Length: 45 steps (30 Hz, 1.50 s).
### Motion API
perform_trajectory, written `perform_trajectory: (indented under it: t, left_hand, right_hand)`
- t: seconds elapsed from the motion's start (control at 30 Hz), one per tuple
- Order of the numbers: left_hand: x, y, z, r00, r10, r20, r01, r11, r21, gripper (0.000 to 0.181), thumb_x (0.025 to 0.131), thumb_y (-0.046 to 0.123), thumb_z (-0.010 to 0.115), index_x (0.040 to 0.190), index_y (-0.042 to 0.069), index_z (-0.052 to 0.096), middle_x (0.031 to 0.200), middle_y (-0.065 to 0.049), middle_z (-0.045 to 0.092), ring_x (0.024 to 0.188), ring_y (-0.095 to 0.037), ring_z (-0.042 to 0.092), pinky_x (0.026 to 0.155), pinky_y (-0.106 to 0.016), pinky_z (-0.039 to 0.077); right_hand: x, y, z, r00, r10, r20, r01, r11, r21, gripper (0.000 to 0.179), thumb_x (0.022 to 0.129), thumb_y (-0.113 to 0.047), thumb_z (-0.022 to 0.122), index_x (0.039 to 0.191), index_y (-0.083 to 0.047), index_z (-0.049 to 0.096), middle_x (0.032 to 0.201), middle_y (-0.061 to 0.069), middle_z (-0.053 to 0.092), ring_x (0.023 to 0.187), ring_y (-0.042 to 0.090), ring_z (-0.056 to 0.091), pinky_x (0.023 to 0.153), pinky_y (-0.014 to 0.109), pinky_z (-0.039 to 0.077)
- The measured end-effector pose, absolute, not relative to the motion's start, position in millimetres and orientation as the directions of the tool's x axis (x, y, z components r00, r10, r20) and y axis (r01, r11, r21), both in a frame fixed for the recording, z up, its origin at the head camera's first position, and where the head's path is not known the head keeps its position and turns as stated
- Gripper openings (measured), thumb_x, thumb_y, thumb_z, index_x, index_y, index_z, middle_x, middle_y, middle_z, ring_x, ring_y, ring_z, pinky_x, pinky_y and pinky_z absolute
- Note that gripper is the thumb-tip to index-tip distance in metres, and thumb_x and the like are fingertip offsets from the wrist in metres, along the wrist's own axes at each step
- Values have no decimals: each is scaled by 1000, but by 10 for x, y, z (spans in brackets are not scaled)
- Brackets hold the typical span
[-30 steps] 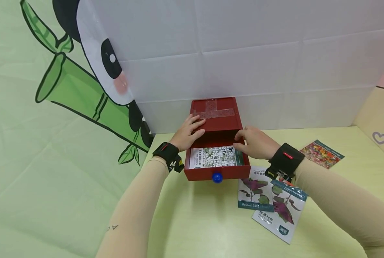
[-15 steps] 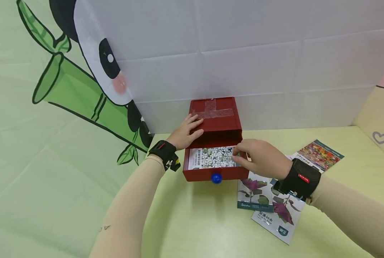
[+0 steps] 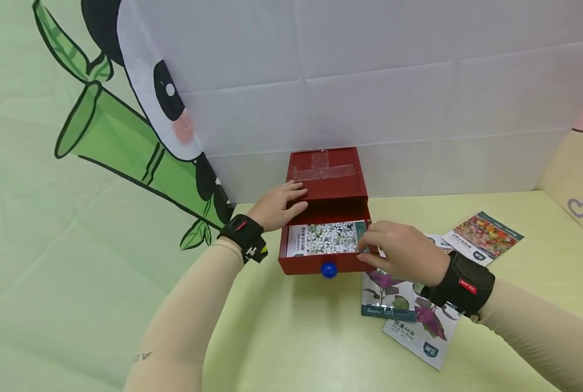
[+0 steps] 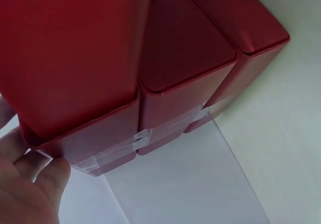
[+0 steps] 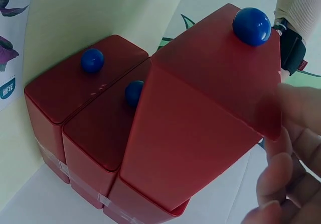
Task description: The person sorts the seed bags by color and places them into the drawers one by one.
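Red drawer point(image 3: 305, 265) extended; left hand point(image 3: 276, 208) on cabinet point(image 3: 331, 188), right hand point(image 3: 403, 250) at drawer.

Red top drawer point(image 3: 303, 265), pulled open, flower packet point(image 3: 327, 239) flat inside

The right hand point(image 3: 404, 249) partly hides the red drawer point(image 3: 303, 265) (its packet point(image 3: 331, 238) bears some illegibly small print).

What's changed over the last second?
The right hand has moved toward the camera along the right side of the red drawer, to its front corner, uncovering more of the orange-flowered packet; its grip is unclear. The left hand has slid slightly the same way on the drawer case. The drawer stays pulled out, white-flowered packet inside.
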State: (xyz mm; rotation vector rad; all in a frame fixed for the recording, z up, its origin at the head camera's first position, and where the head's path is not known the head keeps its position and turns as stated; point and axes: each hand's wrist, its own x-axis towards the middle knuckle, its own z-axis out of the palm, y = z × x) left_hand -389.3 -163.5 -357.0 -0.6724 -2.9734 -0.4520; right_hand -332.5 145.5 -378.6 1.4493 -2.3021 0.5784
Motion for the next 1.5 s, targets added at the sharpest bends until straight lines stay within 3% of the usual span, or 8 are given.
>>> perform_trajectory:
  t: [0.47,0.73,1.0,1.5]
  left_hand:
    - [-3845,-1576,-3593,-906,412,97,423,874,239,60,94,49,49,143,15,39,149,-5,33,137,-20,21,111,-45,24]
    - [-3740,-1475,-3542,-896,438,65,441,869,226,74,86,64,50,145,21,37,150,-2,33,136,-21,25,107,-49,30]
    - [-3625,-1420,-3523,-877,480,4,471,859,204,88,77,71,55,148,27,29,153,-3,25,137,-24,22,106,-55,29]
    - [-3623,-1447,-3521,-856,516,28,508,832,223,93,73,70,61,147,21,32,153,-4,25,137,-23,21,107,-54,27]
  right_hand:
    - [-3361,1468,-3843,-431,-738,519,-901,388,-196,13,78,-20,78,87,-19,69,82,-8,62,69,4,53,63,22,53]
    - [-3399,1480,-3852,-433,-732,526,-900,382,-209,11,79,-20,77,86,-19,68,81,-8,61,68,4,53,62,21,52]
    - [-3446,1467,-3876,-420,-723,549,-905,376,-197,11,78,-19,77,84,-18,68,79,-8,59,65,3,49,57,20,49]
    - [-3593,1432,-3887,-427,-711,559,-899,401,-177,9,81,-20,75,85,-19,68,79,-8,60,65,3,50,58,22,50]
